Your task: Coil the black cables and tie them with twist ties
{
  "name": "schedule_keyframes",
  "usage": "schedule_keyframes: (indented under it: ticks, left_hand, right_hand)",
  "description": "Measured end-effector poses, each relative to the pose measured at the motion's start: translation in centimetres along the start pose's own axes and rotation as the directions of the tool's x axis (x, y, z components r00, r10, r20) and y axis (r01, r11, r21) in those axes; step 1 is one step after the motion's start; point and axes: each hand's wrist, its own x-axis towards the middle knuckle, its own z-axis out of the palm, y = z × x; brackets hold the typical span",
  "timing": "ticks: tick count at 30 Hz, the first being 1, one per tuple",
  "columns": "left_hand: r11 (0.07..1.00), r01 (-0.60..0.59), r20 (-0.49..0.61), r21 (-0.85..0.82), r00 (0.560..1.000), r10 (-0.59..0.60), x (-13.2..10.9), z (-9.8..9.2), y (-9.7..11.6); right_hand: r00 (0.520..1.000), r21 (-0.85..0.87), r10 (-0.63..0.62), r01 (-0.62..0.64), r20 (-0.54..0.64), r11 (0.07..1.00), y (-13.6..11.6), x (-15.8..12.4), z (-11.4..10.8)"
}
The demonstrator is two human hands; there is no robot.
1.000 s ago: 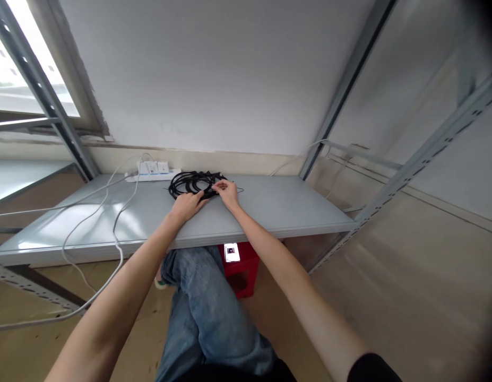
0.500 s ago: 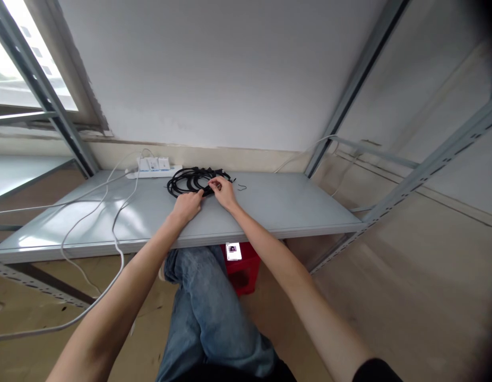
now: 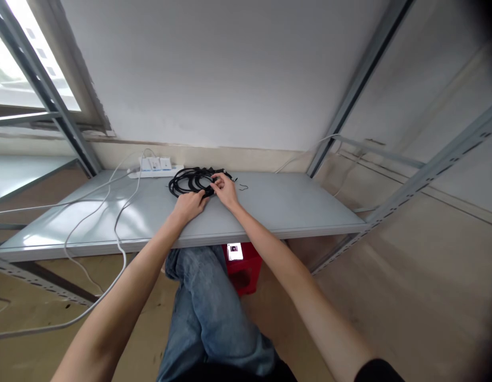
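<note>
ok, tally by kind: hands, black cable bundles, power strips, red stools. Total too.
Hands: 2 (left hand, right hand)
Black cable bundle: 1
Power strip: 1
Red stool: 1
Total: 5

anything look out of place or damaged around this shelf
A small bent dark wire appears to lie by itself beside the black cable coil, like a stray piece. White cables droop untidily over the shelf's front edge. The wall beside the window has a ragged edge. No spill shows.
</note>
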Motion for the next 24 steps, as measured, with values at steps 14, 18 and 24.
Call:
schedule_keyframes:
  ticks: [14, 18, 24]
  left_hand:
    - [1.000, 0.007, 0.012, 0.002, 1.000, -0.007, 0.0, -0.3, 0.2]
    - [1.000, 0.018, 0.015, 0.011, 1.000, -0.018, -0.1, -0.3, 0.3]
    - [1.000, 0.029, 0.021, 0.003, 0.999, -0.029, -0.1, -0.4, 0.3]
  right_hand:
    - [0.997, -0.208, -0.048, 0.059, 0.058, 0.976, 0.1, 0.6, 0.1]
    - [0.985, -0.314, -0.048, 0.099, 0.166, 0.944, 0.2, 0.4, -0.2]
    - [0.961, -0.355, -0.122, 0.208, 0.250, 0.911, -0.1, 0.1, -0.9]
